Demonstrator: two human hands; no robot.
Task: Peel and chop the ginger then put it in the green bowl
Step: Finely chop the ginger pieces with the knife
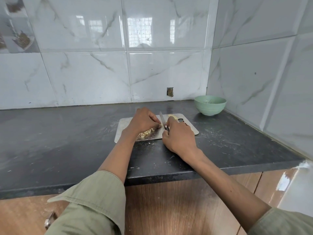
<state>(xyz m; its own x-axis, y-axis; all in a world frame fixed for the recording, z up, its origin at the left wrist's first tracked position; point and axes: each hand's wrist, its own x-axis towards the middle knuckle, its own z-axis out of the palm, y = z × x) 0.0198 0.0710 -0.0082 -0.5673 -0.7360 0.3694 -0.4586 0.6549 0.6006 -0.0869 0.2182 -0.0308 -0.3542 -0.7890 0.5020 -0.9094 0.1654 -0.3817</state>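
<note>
- On the dark worktop [67, 133] lies one metal cutting board [189, 128], near the back right corner of the tiled wall.
- One knife [163, 122] stands over the board, blade pointing away from the person; the right hand [179, 135] has its fingers curled round the handle.
- One left hand [144, 122] rests on the board just left of the blade, its fingertips pinching a small pale piece of ginger [160, 126] right against the blade.
- One heap of chopped ginger bits [146, 133] sits on the board under the left wrist; the bits are too small and too crowded to count.
- One larger unchopped lump of ginger [173, 116] lies at the far edge of the board, beyond the right hand.
- One green bowl [210, 105] stands on the worktop behind and to the right of the board, apart from it; I cannot tell what, if anything, is inside.
- Two olive-green sleeves [94, 200] are rolled up the forearms.
</note>
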